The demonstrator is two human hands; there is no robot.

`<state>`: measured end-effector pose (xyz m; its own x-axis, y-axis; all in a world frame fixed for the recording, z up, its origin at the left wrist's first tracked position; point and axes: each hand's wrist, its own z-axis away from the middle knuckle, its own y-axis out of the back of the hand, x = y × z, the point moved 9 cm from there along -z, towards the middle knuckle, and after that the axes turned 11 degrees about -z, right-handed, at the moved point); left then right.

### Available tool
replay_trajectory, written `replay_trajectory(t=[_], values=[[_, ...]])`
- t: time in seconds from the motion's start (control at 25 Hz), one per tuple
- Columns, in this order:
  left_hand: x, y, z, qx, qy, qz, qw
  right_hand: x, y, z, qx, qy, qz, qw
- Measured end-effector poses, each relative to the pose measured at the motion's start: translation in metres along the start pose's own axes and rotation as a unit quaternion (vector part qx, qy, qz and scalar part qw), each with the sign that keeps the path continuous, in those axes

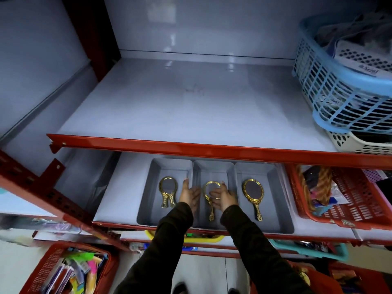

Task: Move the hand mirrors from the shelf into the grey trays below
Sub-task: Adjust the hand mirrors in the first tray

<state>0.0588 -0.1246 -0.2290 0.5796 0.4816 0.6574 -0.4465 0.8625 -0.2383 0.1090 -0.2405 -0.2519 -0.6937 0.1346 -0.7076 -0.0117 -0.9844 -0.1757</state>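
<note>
Three grey trays stand side by side on the lower shelf: left tray, middle tray and right tray. Gold hand mirrors lie stacked in the left tray. A single oval gold mirror lies in the right tray. In the middle tray lies another gold mirror, handle toward me. My right hand covers the right side of its head, fingers on its rim. My left hand is beside it at the tray's left wall, fingers apart. The upper shelf holds no mirrors.
The upper shelf's red front rail overhangs the trays' far ends. A blue basket sits on a white one at the upper right. A red basket adjoins the right tray. Lower down are a red basket, a yellow tray and a teal basket.
</note>
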Motion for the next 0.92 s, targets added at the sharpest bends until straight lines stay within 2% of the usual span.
replay_trajectory(t=[0.08,0.24,0.4,0.6,0.76,0.92], values=[[0.021,0.024,0.002,0.008,-0.021,0.027,0.999,-0.002,-0.029,0.002,-0.029,-0.004,-0.008,1.0],[0.051,0.084,-0.003,0.073,-0.05,0.062,0.994,0.0,-0.086,-0.002,-0.067,-0.014,0.007,0.998],[0.042,0.129,-0.018,0.122,0.006,0.02,0.992,0.027,-0.127,-0.018,-0.061,-0.046,0.061,0.995],[0.009,0.155,-0.041,0.184,0.066,-0.021,0.98,0.062,-0.133,-0.037,-0.012,-0.093,0.163,0.982],[0.002,0.148,-0.053,0.125,0.069,0.007,0.99,0.079,-0.138,-0.046,-0.015,-0.095,0.125,0.988],[0.002,0.145,-0.054,0.107,0.06,0.041,0.992,0.088,-0.143,-0.045,-0.019,-0.101,0.065,0.993]])
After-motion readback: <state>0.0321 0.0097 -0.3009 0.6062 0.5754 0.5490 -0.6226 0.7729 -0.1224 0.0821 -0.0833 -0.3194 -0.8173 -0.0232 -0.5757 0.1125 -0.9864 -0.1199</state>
